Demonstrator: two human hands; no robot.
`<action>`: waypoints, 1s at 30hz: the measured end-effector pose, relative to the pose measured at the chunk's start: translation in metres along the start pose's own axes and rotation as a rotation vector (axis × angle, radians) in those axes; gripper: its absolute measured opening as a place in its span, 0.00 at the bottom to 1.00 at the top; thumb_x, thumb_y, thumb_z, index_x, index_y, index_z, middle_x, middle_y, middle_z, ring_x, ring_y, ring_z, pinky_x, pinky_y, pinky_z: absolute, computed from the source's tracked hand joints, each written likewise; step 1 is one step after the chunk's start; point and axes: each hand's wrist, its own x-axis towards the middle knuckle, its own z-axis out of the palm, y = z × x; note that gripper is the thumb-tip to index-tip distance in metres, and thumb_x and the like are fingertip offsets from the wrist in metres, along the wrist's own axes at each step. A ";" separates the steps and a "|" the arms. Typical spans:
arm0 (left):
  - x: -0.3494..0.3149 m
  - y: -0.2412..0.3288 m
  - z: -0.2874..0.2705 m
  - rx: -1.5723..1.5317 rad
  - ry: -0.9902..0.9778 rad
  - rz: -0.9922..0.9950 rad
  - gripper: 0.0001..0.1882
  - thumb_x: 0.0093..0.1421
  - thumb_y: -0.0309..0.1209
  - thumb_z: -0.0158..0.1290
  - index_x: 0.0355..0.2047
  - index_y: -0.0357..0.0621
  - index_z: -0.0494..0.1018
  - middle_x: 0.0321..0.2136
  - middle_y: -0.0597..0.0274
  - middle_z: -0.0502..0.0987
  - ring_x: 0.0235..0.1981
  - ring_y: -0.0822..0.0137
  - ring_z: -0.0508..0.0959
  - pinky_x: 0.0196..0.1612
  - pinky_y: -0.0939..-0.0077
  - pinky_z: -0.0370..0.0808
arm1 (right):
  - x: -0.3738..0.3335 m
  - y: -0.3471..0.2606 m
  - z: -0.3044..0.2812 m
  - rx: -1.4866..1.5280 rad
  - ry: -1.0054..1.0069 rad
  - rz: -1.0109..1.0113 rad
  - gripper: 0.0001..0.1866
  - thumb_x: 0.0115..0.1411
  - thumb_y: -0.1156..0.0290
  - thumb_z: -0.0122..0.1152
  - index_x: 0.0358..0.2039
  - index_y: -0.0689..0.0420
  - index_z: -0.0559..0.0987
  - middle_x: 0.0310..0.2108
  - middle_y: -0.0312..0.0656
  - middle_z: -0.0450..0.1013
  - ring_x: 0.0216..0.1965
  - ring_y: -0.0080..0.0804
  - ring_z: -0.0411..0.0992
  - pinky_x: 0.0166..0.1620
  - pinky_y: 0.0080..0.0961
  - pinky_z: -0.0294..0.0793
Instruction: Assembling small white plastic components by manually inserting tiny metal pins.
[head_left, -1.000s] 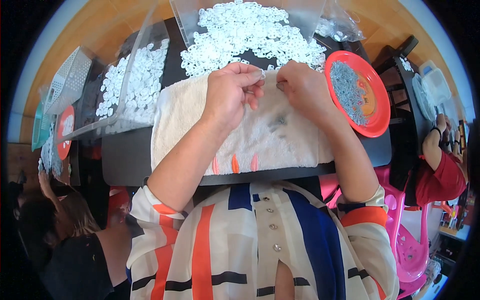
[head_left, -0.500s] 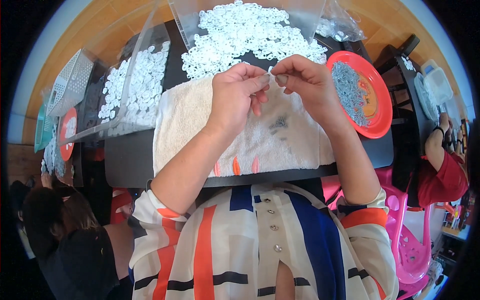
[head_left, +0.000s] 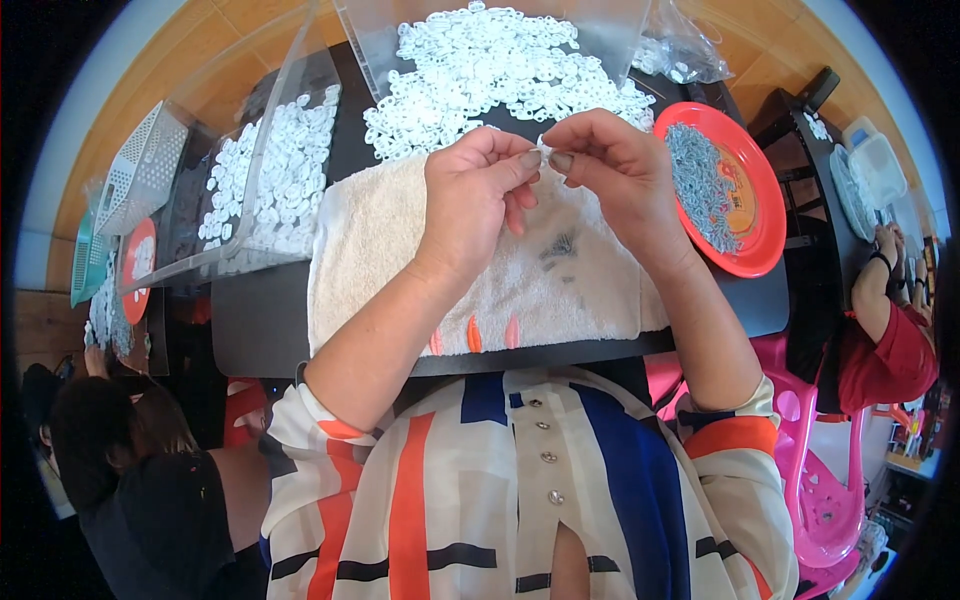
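Behind everything I get a tan tiled floor, and the dark table (head_left: 260,335) reaches out under both hands. A cream towel (head_left: 370,225) covers the near part, below the hands. Beyond the fingertips spreads a heap of white oval pieces (head_left: 490,55). To the right of the right hand sits a red plate (head_left: 760,160), with thin grey metal bits (head_left: 697,175) piled on its side nearest that hand.

The left hand (head_left: 475,185) and right hand (head_left: 615,160) face each other over the towel's far edge. I read the left thumb and fingers as pinched on a small white piece (head_left: 542,146). The right thumb and forefinger close in at its other side; I can't tell whether they grip it or something hidden.

What matters most to me is that gap: the piece lies between the two sets of fingertips, right of the left thumb, left of the right one, neither hand clearly nearer. Its long axis is too small to make out.
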 end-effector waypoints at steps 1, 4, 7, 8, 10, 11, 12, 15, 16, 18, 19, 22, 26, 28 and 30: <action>0.000 0.000 0.000 0.000 0.000 0.001 0.05 0.59 0.24 0.53 0.33 0.33 0.74 0.24 0.60 0.75 0.20 0.73 0.73 0.17 0.82 0.67 | 0.000 0.000 0.000 0.008 0.008 -0.012 0.08 0.57 0.82 0.57 0.38 0.62 0.77 0.33 0.34 0.74 0.35 0.18 0.72 0.36 0.14 0.69; 0.000 0.001 0.001 0.003 0.009 0.001 0.05 0.59 0.24 0.52 0.33 0.33 0.74 0.24 0.60 0.75 0.20 0.74 0.73 0.17 0.82 0.67 | -0.001 -0.001 0.001 0.016 0.021 -0.017 0.08 0.56 0.83 0.57 0.37 0.63 0.77 0.33 0.34 0.74 0.34 0.18 0.72 0.36 0.15 0.70; -0.001 0.002 0.002 -0.009 0.008 0.001 0.05 0.60 0.24 0.52 0.33 0.33 0.74 0.24 0.60 0.75 0.19 0.74 0.73 0.17 0.83 0.67 | -0.001 -0.002 0.001 0.010 0.041 -0.025 0.08 0.55 0.83 0.58 0.36 0.63 0.78 0.30 0.35 0.75 0.33 0.18 0.72 0.37 0.16 0.71; -0.002 0.002 0.002 -0.005 0.018 -0.003 0.05 0.60 0.24 0.53 0.33 0.33 0.73 0.24 0.60 0.75 0.19 0.74 0.73 0.17 0.83 0.67 | 0.000 -0.003 0.001 0.005 0.057 -0.040 0.07 0.53 0.83 0.59 0.35 0.63 0.78 0.28 0.36 0.76 0.32 0.18 0.72 0.37 0.17 0.72; -0.002 0.003 0.003 -0.001 0.029 -0.007 0.05 0.60 0.24 0.53 0.33 0.33 0.73 0.24 0.60 0.75 0.19 0.74 0.73 0.17 0.83 0.67 | 0.000 -0.003 0.002 0.004 0.061 -0.042 0.07 0.53 0.83 0.59 0.34 0.63 0.78 0.28 0.36 0.76 0.32 0.18 0.72 0.37 0.16 0.72; -0.002 0.003 0.003 -0.001 0.027 -0.003 0.05 0.60 0.24 0.53 0.33 0.33 0.73 0.24 0.60 0.75 0.19 0.74 0.73 0.17 0.83 0.67 | -0.001 -0.003 0.002 0.003 0.065 -0.043 0.07 0.54 0.83 0.59 0.34 0.63 0.78 0.27 0.35 0.76 0.32 0.17 0.72 0.36 0.16 0.72; -0.003 0.003 0.002 -0.001 0.026 0.000 0.05 0.59 0.24 0.53 0.33 0.33 0.73 0.24 0.60 0.75 0.19 0.74 0.73 0.17 0.83 0.67 | -0.001 -0.004 0.002 0.003 0.065 -0.044 0.07 0.54 0.83 0.59 0.34 0.63 0.78 0.27 0.35 0.76 0.32 0.17 0.72 0.36 0.16 0.72; -0.003 0.003 0.003 -0.010 0.029 0.002 0.05 0.59 0.23 0.53 0.33 0.33 0.73 0.24 0.60 0.75 0.19 0.74 0.73 0.17 0.83 0.67 | -0.002 -0.007 0.001 -0.017 0.032 -0.033 0.08 0.54 0.86 0.55 0.35 0.64 0.77 0.31 0.36 0.75 0.34 0.18 0.72 0.36 0.15 0.71; -0.003 0.003 0.003 -0.010 0.029 0.003 0.05 0.59 0.23 0.53 0.33 0.33 0.73 0.24 0.60 0.75 0.19 0.74 0.73 0.17 0.83 0.67 | -0.002 -0.007 0.000 -0.025 0.032 -0.038 0.08 0.54 0.87 0.55 0.35 0.65 0.77 0.31 0.36 0.75 0.33 0.18 0.71 0.37 0.15 0.71; -0.003 0.002 0.003 0.000 0.022 0.004 0.04 0.59 0.23 0.52 0.33 0.33 0.73 0.24 0.60 0.75 0.19 0.74 0.73 0.17 0.83 0.67 | -0.002 -0.007 0.001 -0.031 0.030 -0.042 0.08 0.54 0.87 0.55 0.34 0.65 0.77 0.31 0.36 0.74 0.33 0.18 0.71 0.37 0.15 0.71; -0.003 0.002 0.003 0.000 0.023 0.004 0.04 0.59 0.23 0.52 0.33 0.33 0.73 0.24 0.60 0.75 0.19 0.74 0.73 0.17 0.83 0.67 | -0.002 -0.008 0.001 -0.032 0.027 -0.040 0.08 0.54 0.87 0.55 0.34 0.65 0.77 0.31 0.35 0.74 0.33 0.18 0.71 0.37 0.15 0.71; -0.004 0.002 0.003 0.010 0.032 0.007 0.04 0.59 0.23 0.52 0.33 0.33 0.73 0.24 0.60 0.75 0.18 0.74 0.72 0.17 0.83 0.67 | -0.003 -0.009 0.003 -0.052 0.024 -0.072 0.07 0.54 0.86 0.55 0.33 0.64 0.77 0.31 0.35 0.74 0.33 0.17 0.71 0.37 0.15 0.71; -0.007 0.000 0.009 -0.013 0.066 0.020 0.03 0.60 0.22 0.52 0.32 0.33 0.72 0.23 0.61 0.74 0.17 0.75 0.71 0.16 0.82 0.65 | -0.003 -0.006 0.009 -0.077 0.043 -0.171 0.05 0.56 0.86 0.55 0.32 0.63 0.76 0.30 0.34 0.74 0.32 0.17 0.70 0.37 0.14 0.71; -0.008 -0.001 0.010 -0.015 0.082 0.042 0.03 0.60 0.22 0.52 0.32 0.34 0.72 0.23 0.61 0.74 0.17 0.75 0.71 0.16 0.82 0.65 | -0.005 -0.007 0.013 -0.068 0.048 -0.141 0.05 0.56 0.85 0.55 0.33 0.63 0.76 0.31 0.34 0.74 0.33 0.17 0.70 0.38 0.15 0.71; -0.006 -0.003 0.008 -0.083 0.092 0.030 0.03 0.60 0.22 0.51 0.32 0.34 0.72 0.23 0.61 0.74 0.17 0.74 0.71 0.16 0.82 0.65 | -0.004 -0.007 0.014 -0.059 0.054 -0.116 0.05 0.57 0.84 0.55 0.34 0.63 0.76 0.31 0.33 0.73 0.34 0.17 0.70 0.39 0.15 0.71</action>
